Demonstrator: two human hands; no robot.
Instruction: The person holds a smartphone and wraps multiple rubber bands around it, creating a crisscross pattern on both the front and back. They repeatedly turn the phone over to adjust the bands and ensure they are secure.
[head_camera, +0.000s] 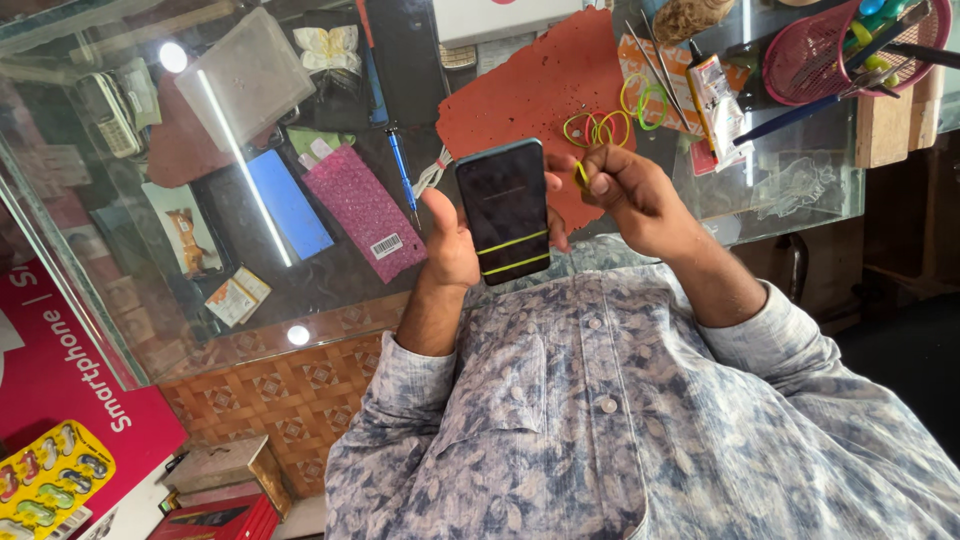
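Note:
My left hand (448, 240) grips a dark smartphone (503, 205) upright over the glass counter; two yellow rubber bands cross its lower part. My right hand (632, 195) is beside the phone's right edge, fingers pinched on another yellow rubber band (581, 172). Several loose yellow and green rubber bands (612, 122) lie on a red-brown mat (535, 90) just beyond the hands.
A blue-handled screwdriver (403, 175) and a pink pouch (365, 210) lie left of the phone. Tweezers (650, 60), a small tube (718, 95) and a pink basket of tools (835, 50) sit at the far right. A wooden block (885, 125) stands at the counter's right edge.

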